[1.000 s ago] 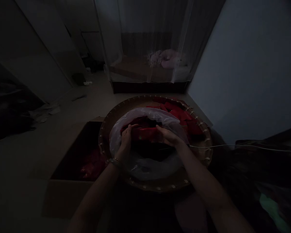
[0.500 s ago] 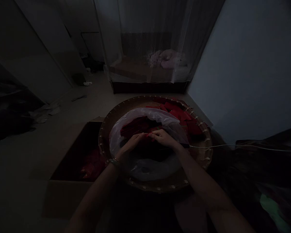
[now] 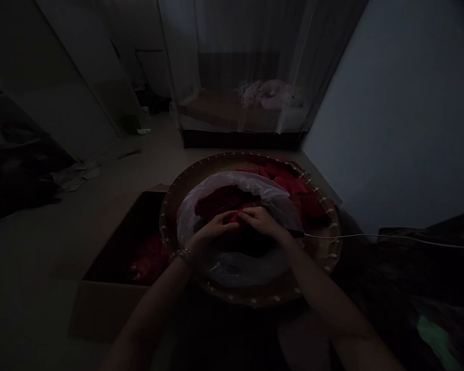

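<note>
Both of my hands meet over a clear plastic bag (image 3: 239, 178) that lies opened out in a round woven bamboo tray (image 3: 166, 206). My left hand (image 3: 216, 226) and my right hand (image 3: 261, 220) pinch a small piece of red fabric (image 3: 236, 216) between their fingertips; the dim light hides its exact kind. Dark red folded cloth (image 3: 218, 200) lies in the bag just beyond my fingers. More bright red pieces (image 3: 290, 183) are heaped at the tray's far right. Close to my right wrist, a dark handle with a white cord (image 3: 340, 236) rests across the tray.
An open cardboard box (image 3: 108, 296) with red shiny items (image 3: 149, 260) stands at the left. Beyond the tray is a bed behind a sheer curtain (image 3: 232, 113). A pale wall (image 3: 402, 118) rises at the right. Dark piles lie at both sides, one with a green item (image 3: 433, 332).
The red piece shows more between my hands, and my left thumb has spread from its fingers. The view has shifted slightly, so the scene sits a little further right.
</note>
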`<state>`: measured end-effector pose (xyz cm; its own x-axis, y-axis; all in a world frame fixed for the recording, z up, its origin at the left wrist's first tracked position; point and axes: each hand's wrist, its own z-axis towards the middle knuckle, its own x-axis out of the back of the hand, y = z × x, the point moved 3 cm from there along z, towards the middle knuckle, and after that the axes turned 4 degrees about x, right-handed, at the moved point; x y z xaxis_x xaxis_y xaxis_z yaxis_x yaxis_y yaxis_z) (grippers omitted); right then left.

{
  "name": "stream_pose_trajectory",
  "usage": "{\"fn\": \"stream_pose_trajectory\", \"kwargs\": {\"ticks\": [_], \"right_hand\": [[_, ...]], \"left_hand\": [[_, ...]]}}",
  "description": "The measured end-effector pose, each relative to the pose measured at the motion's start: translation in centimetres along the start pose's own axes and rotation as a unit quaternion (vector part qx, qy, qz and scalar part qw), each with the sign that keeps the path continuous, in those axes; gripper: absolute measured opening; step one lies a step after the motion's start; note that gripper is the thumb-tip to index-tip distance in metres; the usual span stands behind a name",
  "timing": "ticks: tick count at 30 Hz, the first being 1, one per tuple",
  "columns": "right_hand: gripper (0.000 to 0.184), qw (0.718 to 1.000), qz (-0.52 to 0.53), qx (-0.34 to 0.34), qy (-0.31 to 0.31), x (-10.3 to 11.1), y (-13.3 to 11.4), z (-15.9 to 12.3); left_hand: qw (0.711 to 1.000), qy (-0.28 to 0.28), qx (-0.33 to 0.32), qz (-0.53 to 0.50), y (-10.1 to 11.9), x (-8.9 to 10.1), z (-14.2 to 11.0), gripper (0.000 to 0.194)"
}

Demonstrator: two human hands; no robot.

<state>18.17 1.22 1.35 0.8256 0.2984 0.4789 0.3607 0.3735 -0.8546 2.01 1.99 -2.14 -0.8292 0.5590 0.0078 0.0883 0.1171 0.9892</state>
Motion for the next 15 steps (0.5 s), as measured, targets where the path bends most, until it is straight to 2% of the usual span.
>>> {"fn": "stream_pose_trajectory", "kwargs": {"ticks": [4,7,11,15], "right_hand": [[0.036,0.999,-0.034,0.005,-0.006,-0.4,-0.1,0.1],[0.036,1.0,-0.021,-0.001,0.012,-0.5,-0.1,0.2],[0.037,0.999,0.023,-0.021,0.044,-0.4,0.3,0.4],[0.039,0.997,0.06,-0.035,0.045,-0.5,0.6,0.5]], "left_hand": [[1.0,0.019,0.001,-0.004,-1.3,0.3,0.8,0.047],[0.999,0.037,0.006,-0.032,-1.8,0.3,1.2,0.044],[0.998,0.052,0.01,-0.045,-1.6,0.1,1.1,0.04],[0.997,0.052,0.004,-0.059,-1.2,0.0,0.9,0.041]]}}
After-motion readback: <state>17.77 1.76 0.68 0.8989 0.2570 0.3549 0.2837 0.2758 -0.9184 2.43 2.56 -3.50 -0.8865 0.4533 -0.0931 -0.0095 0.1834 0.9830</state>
